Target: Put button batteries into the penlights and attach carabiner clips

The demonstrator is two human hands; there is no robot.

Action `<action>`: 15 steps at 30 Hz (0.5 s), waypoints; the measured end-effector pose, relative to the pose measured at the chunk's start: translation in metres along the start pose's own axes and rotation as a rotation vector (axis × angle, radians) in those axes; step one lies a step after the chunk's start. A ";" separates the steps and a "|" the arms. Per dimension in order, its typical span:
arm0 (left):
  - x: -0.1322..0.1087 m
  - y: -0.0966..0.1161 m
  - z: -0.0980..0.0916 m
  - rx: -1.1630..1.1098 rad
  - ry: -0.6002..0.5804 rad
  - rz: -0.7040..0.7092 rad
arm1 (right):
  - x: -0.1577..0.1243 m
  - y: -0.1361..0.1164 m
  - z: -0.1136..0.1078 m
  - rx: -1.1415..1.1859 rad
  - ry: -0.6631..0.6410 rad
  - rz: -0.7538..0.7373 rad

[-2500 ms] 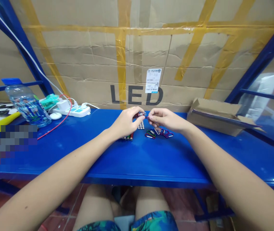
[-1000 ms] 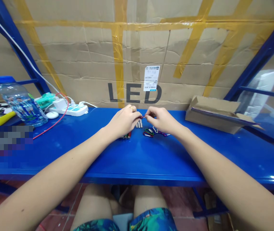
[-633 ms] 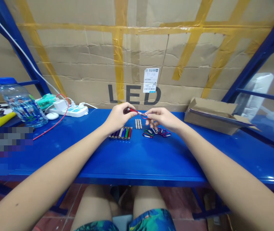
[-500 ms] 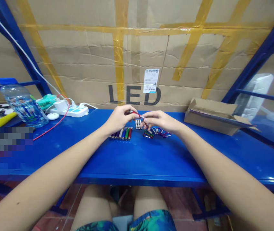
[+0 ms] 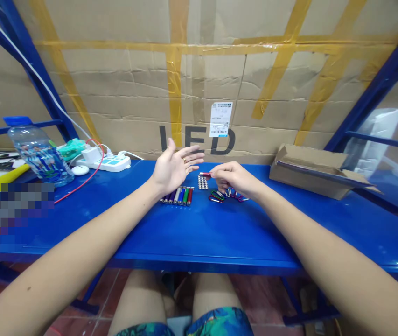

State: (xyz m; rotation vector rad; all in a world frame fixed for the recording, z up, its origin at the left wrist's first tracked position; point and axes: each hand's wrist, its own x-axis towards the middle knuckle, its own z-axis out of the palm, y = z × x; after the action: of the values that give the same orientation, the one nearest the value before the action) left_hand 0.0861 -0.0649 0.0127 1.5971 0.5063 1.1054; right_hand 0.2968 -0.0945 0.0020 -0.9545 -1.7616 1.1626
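Observation:
My left hand is spread out with its palm turned up; a small shiny spot shows at the fingers, too small to name. Between thumb and fingertips, my right hand pinches a small red flashlight tube with a silvery end, pointing left. Below the tube sits a block of silver button cells in rows. Several coloured flashlight tubes stand side by side under my left wrist, partly hidden by it. Under my right hand lies a cluster of coloured carabiners, partly covered.
A blue table carries everything. On the left are a water bottle, a white power strip and a red cable. At right lies an open cardboard box. A large taped carton rises behind.
My left hand has let go of the red flashlight tube, moved left and spread its fingers palm up. My right hand keeps the tube, now held level.

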 end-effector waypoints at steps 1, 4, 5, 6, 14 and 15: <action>0.000 0.001 -0.002 -0.018 -0.005 -0.020 | 0.000 -0.001 0.000 -0.002 0.019 0.007; 0.000 0.002 -0.007 -0.034 -0.016 -0.054 | -0.001 -0.004 0.000 0.003 0.047 0.031; 0.000 0.001 -0.008 -0.034 -0.023 -0.056 | -0.001 -0.005 0.000 0.013 0.057 0.039; 0.000 0.000 -0.009 -0.035 -0.032 -0.057 | -0.002 -0.005 0.000 0.023 0.070 0.044; 0.001 -0.005 -0.011 -0.136 -0.016 -0.105 | -0.002 -0.004 -0.005 -0.036 0.113 0.023; 0.001 -0.005 -0.012 -0.128 -0.022 -0.104 | -0.002 -0.004 -0.006 -0.050 0.109 0.017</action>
State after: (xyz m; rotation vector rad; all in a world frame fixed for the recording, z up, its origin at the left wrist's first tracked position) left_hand 0.0776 -0.0567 0.0083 1.4536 0.4891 1.0211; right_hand 0.3020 -0.0951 0.0064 -1.0445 -1.7048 1.0610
